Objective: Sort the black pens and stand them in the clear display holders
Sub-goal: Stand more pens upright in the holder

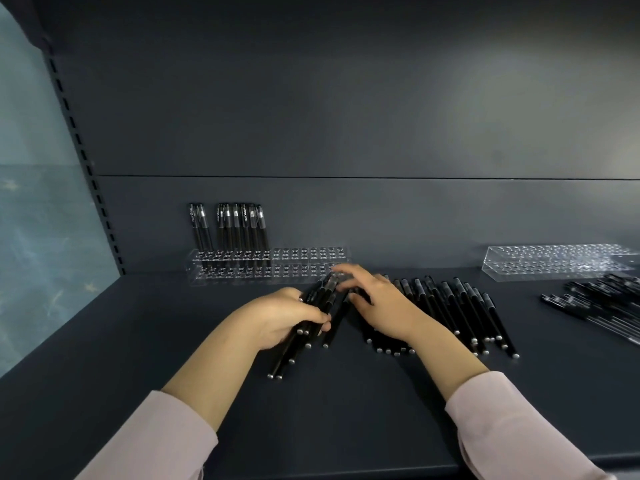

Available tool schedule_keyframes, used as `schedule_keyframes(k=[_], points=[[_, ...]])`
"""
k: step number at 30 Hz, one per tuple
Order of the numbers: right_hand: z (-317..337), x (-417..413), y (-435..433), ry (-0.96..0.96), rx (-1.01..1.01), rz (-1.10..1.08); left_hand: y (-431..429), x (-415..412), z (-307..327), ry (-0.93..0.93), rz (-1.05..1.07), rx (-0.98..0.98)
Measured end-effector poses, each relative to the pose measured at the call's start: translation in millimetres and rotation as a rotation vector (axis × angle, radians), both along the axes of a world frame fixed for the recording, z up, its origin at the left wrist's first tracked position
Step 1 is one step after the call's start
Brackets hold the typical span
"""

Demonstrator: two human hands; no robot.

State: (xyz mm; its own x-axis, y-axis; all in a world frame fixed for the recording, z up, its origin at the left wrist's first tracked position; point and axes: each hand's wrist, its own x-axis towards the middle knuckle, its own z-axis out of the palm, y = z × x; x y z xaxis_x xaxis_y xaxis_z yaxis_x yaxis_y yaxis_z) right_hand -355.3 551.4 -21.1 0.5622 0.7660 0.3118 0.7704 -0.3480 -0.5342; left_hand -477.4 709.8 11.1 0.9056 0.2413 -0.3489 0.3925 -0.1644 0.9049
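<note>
My left hand (284,318) is closed around a bundle of black pens (313,318) that slants across the shelf, its silver tips toward me. My right hand (375,301) lies just to the right with fingers spread, touching the bundle's cap ends; whether it pinches a pen is unclear. A row of loose black pens (460,313) lies flat to the right of that hand. Several pens (230,225) stand upright in the left part of a clear display holder (311,263) at the back. A second clear holder (554,265) sits far right with no pens in it.
Another pile of black pens (602,304) lies at the right edge. The dark shelf (156,341) has a back wall (311,133) close behind the holders and a slotted upright rail (86,161) on the left. My pale sleeves cover both forearms.
</note>
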Motion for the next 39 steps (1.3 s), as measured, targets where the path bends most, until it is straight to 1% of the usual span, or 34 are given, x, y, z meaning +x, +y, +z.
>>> schedule_keyframes(k=[3,5,7,9,10,12,14,19,23,26,29,31,32,33,35,36,39], points=[[-1,2,1,-0.040,-0.072,0.012,-1,2,3,-0.005,0.034,-0.081],[-1,1,1,-0.088,-0.146,0.022,-1,7,2,-0.007,0.090,-0.120],[-1,0,2,-0.087,-0.174,0.036,-3,12,-1,-0.018,0.153,-0.136],[0,0,3,-0.039,-0.134,0.046,-4,15,-3,-0.029,0.180,-0.105],[0,1,3,0.005,-0.082,0.044,-5,16,-4,-0.027,0.184,-0.097],[5,1,1,0.090,0.020,-0.004,-4,15,-2,-0.022,0.191,-0.119],[10,2,-1,0.123,0.083,-0.079,-2,12,0,-0.023,0.187,-0.147],[22,-5,9,0.206,0.111,-0.144,8,2,1,-0.051,0.155,-0.211],[24,-13,24,0.377,0.194,-0.215,15,-10,3,-0.065,0.103,-0.208],[24,-18,34,0.528,0.254,-0.254,20,-18,8,-0.127,0.067,-0.228],[35,-24,46,0.819,0.475,-0.175,24,-22,14,-0.230,0.040,-0.196],[46,-25,54,0.923,0.669,-0.149,26,-22,17,-0.340,0.055,-0.121],[51,-25,59,0.917,0.758,-0.170,28,-22,18,-0.407,0.079,-0.061],[56,-24,65,0.871,0.832,-0.207,32,-19,19,-0.475,0.114,0.014],[66,-23,76,0.730,0.943,-0.278,40,-15,21,-0.589,0.208,0.130],[72,-23,81,0.665,0.996,-0.303,45,-13,22,-0.632,0.258,0.143],[90,-23,98,0.488,1.144,-0.384,60,-7,21,-0.714,0.376,0.102]])
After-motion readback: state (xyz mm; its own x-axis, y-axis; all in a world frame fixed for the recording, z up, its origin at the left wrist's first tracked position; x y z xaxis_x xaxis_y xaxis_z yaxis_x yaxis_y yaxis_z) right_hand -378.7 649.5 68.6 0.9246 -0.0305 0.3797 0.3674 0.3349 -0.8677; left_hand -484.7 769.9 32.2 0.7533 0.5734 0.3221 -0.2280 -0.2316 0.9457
